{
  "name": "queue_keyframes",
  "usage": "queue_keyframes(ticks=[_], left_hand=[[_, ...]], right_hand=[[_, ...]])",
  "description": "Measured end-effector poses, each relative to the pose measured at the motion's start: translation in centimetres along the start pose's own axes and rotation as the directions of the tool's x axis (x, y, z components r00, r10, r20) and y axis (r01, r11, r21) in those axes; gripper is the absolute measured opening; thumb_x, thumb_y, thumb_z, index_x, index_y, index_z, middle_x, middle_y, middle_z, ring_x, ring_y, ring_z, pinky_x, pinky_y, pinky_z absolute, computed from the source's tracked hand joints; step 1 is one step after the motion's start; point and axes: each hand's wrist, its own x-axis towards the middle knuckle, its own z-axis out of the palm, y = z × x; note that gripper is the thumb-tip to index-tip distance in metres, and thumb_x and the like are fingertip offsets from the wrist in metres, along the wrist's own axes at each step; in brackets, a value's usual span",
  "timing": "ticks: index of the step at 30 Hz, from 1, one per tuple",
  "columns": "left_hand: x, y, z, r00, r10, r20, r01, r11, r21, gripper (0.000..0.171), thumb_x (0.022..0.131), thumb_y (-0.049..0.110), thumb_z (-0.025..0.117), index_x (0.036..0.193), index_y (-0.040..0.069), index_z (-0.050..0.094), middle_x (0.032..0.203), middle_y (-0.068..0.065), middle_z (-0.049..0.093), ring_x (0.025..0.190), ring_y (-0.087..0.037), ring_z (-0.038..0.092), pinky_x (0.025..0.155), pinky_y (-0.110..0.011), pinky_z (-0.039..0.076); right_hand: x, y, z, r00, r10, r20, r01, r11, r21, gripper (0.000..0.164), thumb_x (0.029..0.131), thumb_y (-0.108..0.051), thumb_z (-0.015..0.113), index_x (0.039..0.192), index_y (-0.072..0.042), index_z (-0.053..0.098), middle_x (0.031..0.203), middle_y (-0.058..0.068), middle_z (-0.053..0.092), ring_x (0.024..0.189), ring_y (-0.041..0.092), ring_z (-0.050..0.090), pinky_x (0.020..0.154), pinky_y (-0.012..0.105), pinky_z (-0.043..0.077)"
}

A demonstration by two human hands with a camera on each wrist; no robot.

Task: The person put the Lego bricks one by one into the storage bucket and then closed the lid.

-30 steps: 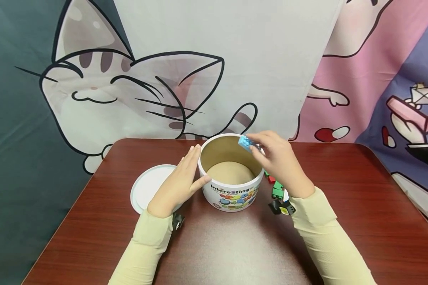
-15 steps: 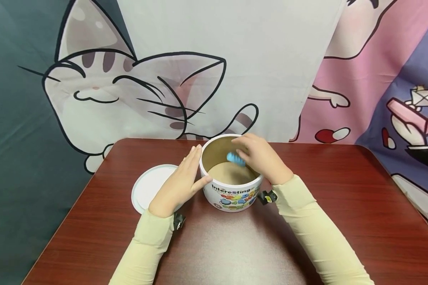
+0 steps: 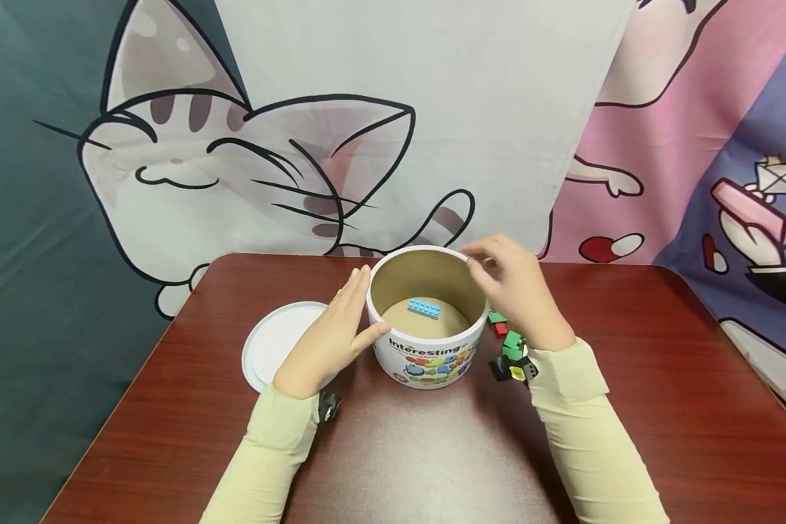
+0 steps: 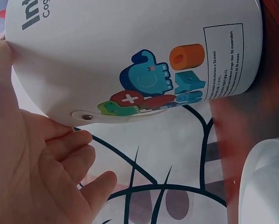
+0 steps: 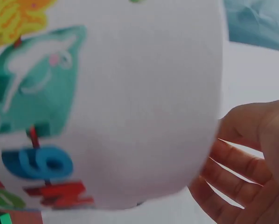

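Observation:
A round white bucket (image 3: 422,364) with "Interesting" printed on its front stands uncovered at the table's middle. On its floor lies a light-blue building brick (image 3: 424,308) with studs facing up. My left hand (image 3: 332,340) rests against the bucket's left side, its fingers straight and thumb at the rim; the left wrist view shows these fingers beside the printed wall. Just over the right rim, my right hand (image 3: 514,287) holds nothing, its fingers loosely bent. In the right wrist view that hand (image 5: 251,172) is beside the bucket's wall.
Several green and red bricks (image 3: 514,342) lie right of the bucket, partly hidden by the right hand and wrist camera. A round white lid (image 3: 268,349) lies left of the bucket, partly under the left hand. Behind the brown table (image 3: 393,466) hangs a cartoon-cat cloth (image 3: 485,87).
My right hand carried the blue brick into the bucket, let it go on the floor inside, and has come back out to the right rim. My left hand has stayed at the bucket.

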Motion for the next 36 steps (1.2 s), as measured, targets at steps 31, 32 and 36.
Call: queue_keyframes(ticks=[31,32,36], left_hand=[[0.1,-0.2,0.0,1.000,-0.010,0.012,0.010,1.000,-0.014,0.090,0.102,0.053,0.054,0.163,0.005,0.010,0.170,-0.010,0.012,0.156,-0.022,0.006,0.125,-0.046,0.017],[0.1,-0.2,0.0,1.000,-0.010,0.013,0.010,1.000,-0.015,0.090,0.102,0.054,0.054,0.163,0.005,0.009,0.170,-0.009,0.011,0.156,-0.022,0.006,0.125,-0.046,0.016],[0.0,-0.2,0.1,1.000,-0.009,0.007,0.009,1.000,-0.018,0.090,0.101,0.053,0.055,0.163,0.007,0.008,0.170,-0.009,0.011,0.156,-0.021,0.005,0.125,-0.046,0.016]], right_hand=[[-6.0,8.4,-4.2,0.859,0.364,0.361,-0.293,0.926,-0.238,0.020,0.091,-0.010,0.073,0.106,0.003,0.071,0.098,0.016,0.070,0.085,0.030,0.062,0.076,0.047,0.057],[-6.2,8.6,-4.1,0.850,0.374,0.372,-0.299,0.923,-0.244,0.020,0.090,-0.010,0.074,0.106,0.003,0.071,0.096,0.016,0.070,0.085,0.029,0.063,0.076,0.047,0.057],[-6.8,9.4,-3.8,0.819,0.403,0.409,-0.321,0.912,-0.256,0.019,0.089,-0.010,0.075,0.102,0.003,0.070,0.093,0.015,0.071,0.084,0.030,0.065,0.077,0.052,0.058]])
